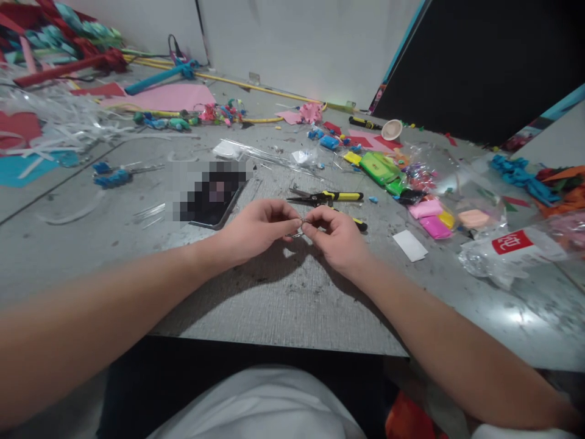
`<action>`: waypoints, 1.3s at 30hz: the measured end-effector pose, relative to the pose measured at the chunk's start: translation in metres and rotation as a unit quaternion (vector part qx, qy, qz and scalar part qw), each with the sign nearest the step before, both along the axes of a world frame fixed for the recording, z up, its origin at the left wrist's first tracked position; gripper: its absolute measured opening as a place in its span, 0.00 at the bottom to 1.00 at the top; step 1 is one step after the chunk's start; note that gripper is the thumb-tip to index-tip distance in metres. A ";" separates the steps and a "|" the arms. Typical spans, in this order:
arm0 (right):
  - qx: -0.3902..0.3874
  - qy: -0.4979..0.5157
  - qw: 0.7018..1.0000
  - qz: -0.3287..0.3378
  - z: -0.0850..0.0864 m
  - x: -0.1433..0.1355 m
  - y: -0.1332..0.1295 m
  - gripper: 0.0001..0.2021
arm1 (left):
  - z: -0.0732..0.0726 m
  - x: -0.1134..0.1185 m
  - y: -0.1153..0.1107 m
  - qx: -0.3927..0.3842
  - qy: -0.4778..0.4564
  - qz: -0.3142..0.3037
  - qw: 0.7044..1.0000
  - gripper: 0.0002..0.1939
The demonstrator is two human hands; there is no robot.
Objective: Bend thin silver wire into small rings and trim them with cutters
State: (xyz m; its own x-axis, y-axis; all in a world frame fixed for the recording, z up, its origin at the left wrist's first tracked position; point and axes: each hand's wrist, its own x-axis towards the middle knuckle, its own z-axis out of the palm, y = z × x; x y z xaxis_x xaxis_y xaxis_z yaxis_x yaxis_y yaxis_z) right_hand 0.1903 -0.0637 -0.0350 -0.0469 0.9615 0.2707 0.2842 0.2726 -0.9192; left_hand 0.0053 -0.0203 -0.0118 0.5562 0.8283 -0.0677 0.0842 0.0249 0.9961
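Fingertips nearly meeting, both my hands pinch a thin piece of metal wire [297, 235] above the middle of the grey table. My left hand [260, 228] has thumb and forefinger closed on its left part, with a short length poking out below the fingers. My right hand [336, 235] grips the other end between thumb and forefinger. Just behind the hands lie pliers [342, 197] with yellow and black handles, partly covered by my right hand. Left of them rests a phone [217, 198], its screen partly pixelated.
Straight wires [269, 157] lie behind the phone. At the right are colourful clay packs [381, 171], a white card [410, 245] and a clear plastic bag [516, 247]. Paper strips [68, 122] and rolled crepe paper [159, 78] crowd the left back. The table's front edge [274, 346] is close to me.
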 end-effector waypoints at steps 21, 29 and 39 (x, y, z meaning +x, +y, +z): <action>0.164 -0.084 0.977 -0.109 0.001 -0.019 -0.015 0.06 | -0.007 0.006 -0.002 0.066 -0.044 0.080 0.994 0.07; 0.022 0.055 0.995 -0.076 0.004 -0.021 -0.011 0.05 | -0.005 0.004 -0.002 0.190 0.051 0.104 0.975 0.06; -0.006 0.092 0.991 -0.096 0.001 -0.023 -0.015 0.09 | -0.005 0.006 -0.004 0.151 0.033 0.115 0.981 0.07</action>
State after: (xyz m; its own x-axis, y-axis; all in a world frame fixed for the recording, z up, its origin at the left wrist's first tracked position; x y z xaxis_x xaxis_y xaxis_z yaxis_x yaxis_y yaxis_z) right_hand 0.1671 -0.0789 -0.0337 0.1869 0.9509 0.2466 0.1579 0.2187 -0.9629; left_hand 0.0115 -0.0240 -0.0172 0.3542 0.9197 0.1695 0.1760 -0.2436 0.9538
